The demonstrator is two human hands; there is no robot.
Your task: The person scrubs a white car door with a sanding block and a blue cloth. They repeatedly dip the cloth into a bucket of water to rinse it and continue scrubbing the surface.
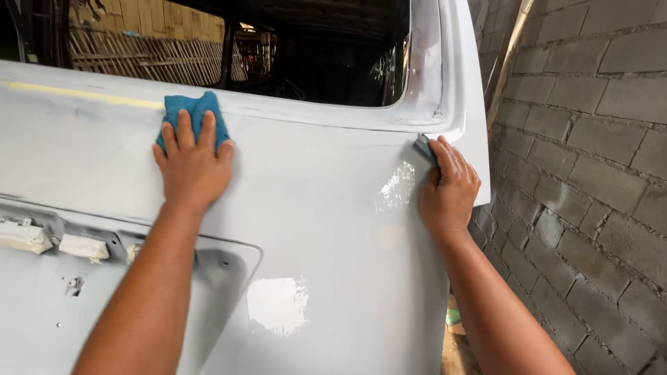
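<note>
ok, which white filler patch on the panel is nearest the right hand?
The upper patch, just left of the right hand. The larger patch sits much lower, between the forearms.

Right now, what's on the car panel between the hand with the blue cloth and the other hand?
In the head view, mostly bare grey panel lies between the left hand on the blue cloth and the right hand, with a shiny white patch beside the right hand.

Both bare forearms reach up and forward, well apart. The left hand lies flat, palm down, fingers spread and pointing up, wrist straight. The right hand is turned on its side, fingers pressed together and pointing up-left, wrist slightly bent.
</note>
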